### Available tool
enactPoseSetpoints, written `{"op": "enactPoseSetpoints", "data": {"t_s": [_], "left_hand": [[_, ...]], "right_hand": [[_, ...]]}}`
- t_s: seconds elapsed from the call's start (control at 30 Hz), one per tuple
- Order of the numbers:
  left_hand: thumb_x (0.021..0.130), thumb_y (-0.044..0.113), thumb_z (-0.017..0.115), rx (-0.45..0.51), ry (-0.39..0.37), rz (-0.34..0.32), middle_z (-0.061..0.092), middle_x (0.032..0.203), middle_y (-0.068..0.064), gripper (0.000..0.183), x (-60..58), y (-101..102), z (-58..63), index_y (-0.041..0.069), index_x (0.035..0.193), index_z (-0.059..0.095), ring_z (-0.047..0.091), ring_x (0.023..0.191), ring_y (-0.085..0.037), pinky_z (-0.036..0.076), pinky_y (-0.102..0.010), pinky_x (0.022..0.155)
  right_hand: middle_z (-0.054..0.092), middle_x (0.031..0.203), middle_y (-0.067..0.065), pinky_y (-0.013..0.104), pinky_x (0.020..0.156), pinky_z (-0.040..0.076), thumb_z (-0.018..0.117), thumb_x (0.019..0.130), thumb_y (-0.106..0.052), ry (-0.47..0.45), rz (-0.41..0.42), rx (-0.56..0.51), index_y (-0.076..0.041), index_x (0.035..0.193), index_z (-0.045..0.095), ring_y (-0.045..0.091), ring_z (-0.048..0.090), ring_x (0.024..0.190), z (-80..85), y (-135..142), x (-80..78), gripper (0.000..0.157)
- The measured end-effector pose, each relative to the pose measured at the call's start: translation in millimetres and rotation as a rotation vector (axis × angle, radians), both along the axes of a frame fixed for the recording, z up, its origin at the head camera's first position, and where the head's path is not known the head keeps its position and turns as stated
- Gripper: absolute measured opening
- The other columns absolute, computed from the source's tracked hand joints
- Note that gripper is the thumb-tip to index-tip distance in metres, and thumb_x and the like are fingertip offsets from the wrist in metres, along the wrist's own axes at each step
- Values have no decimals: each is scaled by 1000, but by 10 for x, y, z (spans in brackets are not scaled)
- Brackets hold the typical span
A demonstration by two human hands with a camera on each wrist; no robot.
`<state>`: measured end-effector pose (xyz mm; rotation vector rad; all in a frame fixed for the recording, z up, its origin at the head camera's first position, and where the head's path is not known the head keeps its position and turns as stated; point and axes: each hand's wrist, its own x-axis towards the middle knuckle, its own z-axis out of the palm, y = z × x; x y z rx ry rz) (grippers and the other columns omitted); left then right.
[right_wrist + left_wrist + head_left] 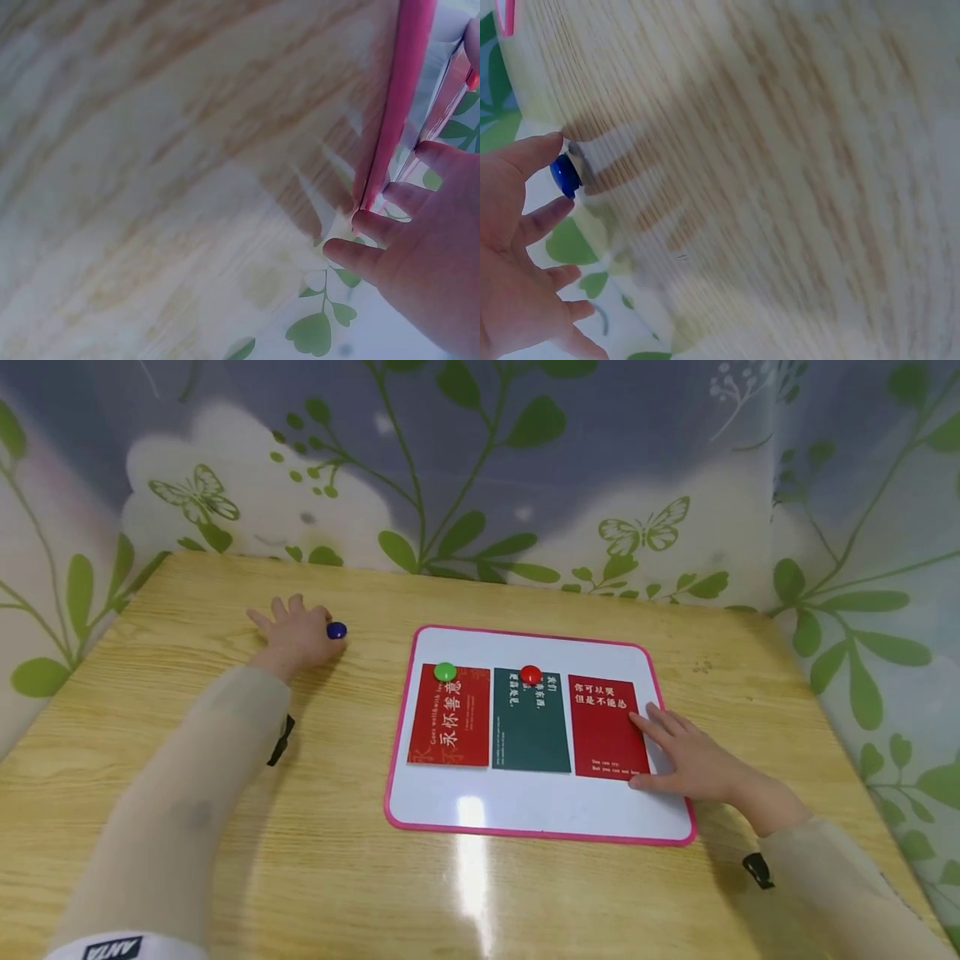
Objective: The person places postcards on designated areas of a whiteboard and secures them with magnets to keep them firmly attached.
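Observation:
At the table's left, my left hand (296, 635) pinches a round blue magnet (337, 630) between thumb and index finger, other fingers spread. In the left wrist view the blue magnet (566, 175) is at or just above the wood. My right hand (693, 756) lies with extended fingers at the right edge of a red card (607, 735) on a pink-rimmed whiteboard (480, 802). Left of it on the board are a green card (531, 735) with a red magnet (531, 674) at its top, and another red card (450, 727) with a green magnet (446, 672).
The board lies flat on a wooden table (330, 827). Behind the table hangs a backdrop (300, 518) printed with leaves and butterflies. Light glares off the board's lower part and the wood in front.

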<state>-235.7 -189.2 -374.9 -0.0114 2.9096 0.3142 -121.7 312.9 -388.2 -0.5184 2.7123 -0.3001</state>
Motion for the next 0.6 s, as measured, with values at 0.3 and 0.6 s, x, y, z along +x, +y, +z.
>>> {"op": "enactPoseSetpoints", "data": {"t_s": [0.3, 0.6], "left_hand": [[91, 35, 52, -20, -9, -21, 20, 141, -39, 53, -26, 16, 14, -2, 128, 47, 8, 132, -59, -4, -79, 97], [94, 30, 51, -21, -28, -46, 18, 142, -39, 44, -33, 15, 11, -1, 126, 50, 5, 131, -61, -3, -80, 96]], "right_hand": [[22, 151, 22, 68, 103, 25, 71, 74, -48, 37, 23, -3, -5, 146, 29, 47, 19, 135, 49, -22, 31, 94], [27, 150, 19, 68, 102, 26, 70, 76, -49, 16, 29, 10, -8, 145, 33, 45, 21, 135, 76, -38, 50, 88]]}}
